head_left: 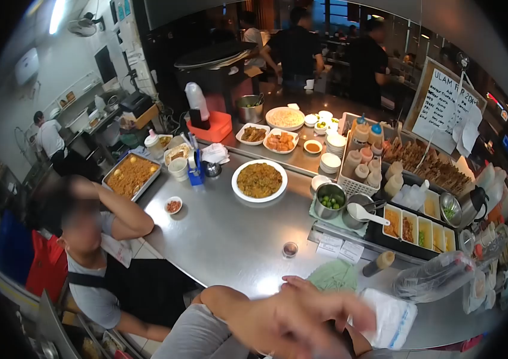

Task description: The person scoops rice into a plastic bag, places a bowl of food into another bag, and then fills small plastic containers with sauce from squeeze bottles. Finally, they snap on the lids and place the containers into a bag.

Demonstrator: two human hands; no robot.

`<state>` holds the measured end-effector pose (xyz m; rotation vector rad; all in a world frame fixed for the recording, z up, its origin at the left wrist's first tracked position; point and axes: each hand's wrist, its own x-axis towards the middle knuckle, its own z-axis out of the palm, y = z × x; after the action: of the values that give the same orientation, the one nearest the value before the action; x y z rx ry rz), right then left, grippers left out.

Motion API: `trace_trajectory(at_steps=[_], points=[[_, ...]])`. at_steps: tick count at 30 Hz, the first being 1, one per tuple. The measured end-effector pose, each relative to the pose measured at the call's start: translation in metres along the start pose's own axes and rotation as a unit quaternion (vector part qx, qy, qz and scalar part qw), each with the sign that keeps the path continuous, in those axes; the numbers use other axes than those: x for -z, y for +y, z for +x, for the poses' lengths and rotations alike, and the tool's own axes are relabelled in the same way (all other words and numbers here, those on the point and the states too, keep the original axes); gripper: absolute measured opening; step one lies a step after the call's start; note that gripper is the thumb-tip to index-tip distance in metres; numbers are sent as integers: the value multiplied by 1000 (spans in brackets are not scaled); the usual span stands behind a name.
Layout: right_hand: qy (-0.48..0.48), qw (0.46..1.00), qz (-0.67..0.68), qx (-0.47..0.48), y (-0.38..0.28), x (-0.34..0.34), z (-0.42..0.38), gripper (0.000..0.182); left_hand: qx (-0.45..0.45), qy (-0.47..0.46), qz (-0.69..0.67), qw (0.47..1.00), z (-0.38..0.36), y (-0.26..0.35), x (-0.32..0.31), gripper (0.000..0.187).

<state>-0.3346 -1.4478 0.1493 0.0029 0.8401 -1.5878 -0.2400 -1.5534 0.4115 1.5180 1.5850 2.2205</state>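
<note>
My left hand [301, 317], blurred by motion, reaches across low in the view from a grey sleeve [197, 335]. Its fingers are stretched out and apart, with nothing visible in them. Behind it, a few fingertips of my right hand [296, 282] show over the steel counter [224, 251]; the rest of that hand is hidden by the left. Just past the hands lies a crumpled pale green sheet [334, 275]. A white plastic packet [391, 317] is at the right of my left fingers. A small cup of dark sauce [290, 249] stands beyond them.
A person [104, 263] in an apron sits at the left, one arm raised. A noodle plate [260, 181], a food tray [132, 175] and a calamansi pot [330, 200] stand farther back. Sauce bottles [361, 140], skewers [430, 167] and a clear plastic bag [436, 278] occupy the right.
</note>
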Motion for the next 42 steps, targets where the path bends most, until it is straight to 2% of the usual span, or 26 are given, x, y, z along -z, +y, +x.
trace_trajectory(at_steps=[1, 2, 4, 6, 7, 9, 11, 13, 14, 15, 17, 19, 21, 22, 23, 27, 28, 29, 30, 31, 32, 33, 34, 36, 37, 42], points=[[-3, 999, 32, 23, -3, -5, -3, 29, 15, 165, 16, 986, -1, -6, -10, 20], [-2, 997, 61, 44, -7, -10, -7, 30, 84, 289, 133, 944, -2, -17, -9, 23], [-4, 991, 111, 68, -13, -22, -16, 33, 129, 361, 329, 863, -26, -77, -1, 27], [-20, 988, 138, 62, -17, -32, -27, 35, 103, 217, 611, 754, -79, -153, 4, 34], [-34, 987, 149, 50, -18, -34, -33, 37, 120, 256, 627, 726, -105, -164, -7, 34], [-64, 982, 176, 35, -20, -36, -41, 40, 154, 189, 744, 622, -149, -173, -24, 38], [-85, 989, 117, 37, -26, -23, -35, 45, 259, 259, 719, 590, -195, -168, -34, 30], [-88, 992, 66, 62, -25, -25, -40, 52, 365, 593, 400, 596, -241, -155, -61, 20], [-187, 978, -92, 20, -26, -41, -39, 56, 348, 652, 433, 517, -264, -157, -67, 17], [-285, 926, -247, -20, -28, -61, -37, 60, 325, 701, 464, 432, -279, -158, -69, 17], [-488, 803, -338, -56, -23, -127, -48, 69, 313, 715, 473, 408, -277, -147, -69, 17], [-612, 718, -304, -134, -10, -164, -56, 72, 301, 726, 485, 384, -275, -142, -72, 17], [-707, 591, -329, -206, -8, -185, -57, 59, 293, 688, 521, 411, -268, -141, -71, 19], [-721, 585, -345, -137, -4, -188, -60, 37, 281, 678, 534, 420, -265, -138, -72, 14], [-723, 580, -348, -140, -5, -183, -57, 37, 277, 681, 535, 416, -260, -135, -76, 14], [-605, 730, -304, -93, -37, -153, -42, 18, 207, 749, 404, 481, -244, -127, -90, 10], [-580, 778, -229, -81, -43, -145, -43, 14, 251, 720, 319, 563, -241, -126, -94, 7], [-574, 783, -230, -74, -48, -143, -45, 14, 291, 678, 229, 635, -235, -124, -96, 9], [-564, 799, -208, -1, -57, -149, -49, 11, 303, 649, 222, 661, -215, -115, -98, 23], [-553, 809, -187, 72, -63, -153, -54, 11, 218, 646, 160, 714, -196, -109, -101, 28], [-551, 809, -189, 78, -68, -153, -60, 11, 202, 610, 22, 766, -178, -96, -107, 30], [-509, 856, -71, 59, -74, -151, -65, 13, 181, 513, -94, 834, -164, -82, -110, 27], [-458, 887, 45, 42, -80, -150, -70, 17, 134, 382, -98, 909, -148, -71, -109, 32], [-500, 855, 127, 44, -94, -151, -83, 16, 68, 155, -129, 977, -117, -60, -109, 64], [-531, 835, 132, 51, -102, -154, -88, 15, 10, 143, -145, 979, -96, -44, -116, 55], [-591, 791, -20, 157, -142, -154, -127, 13, -1, 109, -102, 989, -93, -38, -109, 50]])
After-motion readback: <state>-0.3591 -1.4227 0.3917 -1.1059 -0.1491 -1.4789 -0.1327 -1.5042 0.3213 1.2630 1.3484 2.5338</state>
